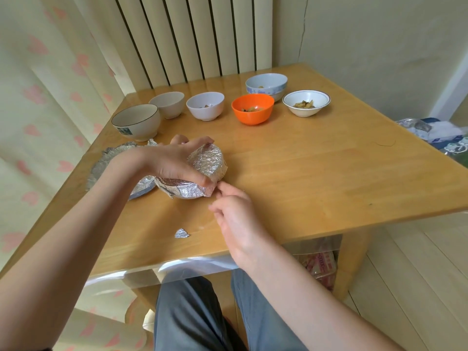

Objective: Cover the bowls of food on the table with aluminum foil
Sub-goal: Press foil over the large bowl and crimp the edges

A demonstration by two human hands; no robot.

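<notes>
Foil-wrapped bowl (pixel 200 173) near the middle of the wooden bench (pixel 316 173), crinkled aluminum foil covering its top and folded down around its sides. Left grip (pixel 174 163) laid over the wrapped bowl from the left, fingers curled down around the far and near edges, clasping foil against the rim. Right grip (pixel 235 211) just beside the bowl's near right side, fingertips (pixel 222 184) pinching a small flap of foil at the lower edge. Loose sheet of foil (pixel 111 160) lying flat to the left, partly under the left forearm, reaching toward the bench's left edge; another crumpled fold of foil (pixel 141 187) touching the wrapped bowl's left side. Small torn scrap of foil (pixel 181 233) alone on the bench, nearer the front edge, well apart from the bowl. Along the far side, a row of uncovered bowls: a dark-rimmed bowl (pixel 136 121) at the left, then a plain white bowl (pixel 168 103), a second white bowl (pixel 205 105) with a few dark bits inside, an orange bowl (pixel 252 108) holding food, a blue-patterned bowl (pixel 266 84) behind it, and a shallow white bowl (pixel 306 102) with brownish food at the right. Grey trousers (pixel 192 315) below the bench's front edge. Striped radiator (pixel 192 34) against the wall behind.
</notes>
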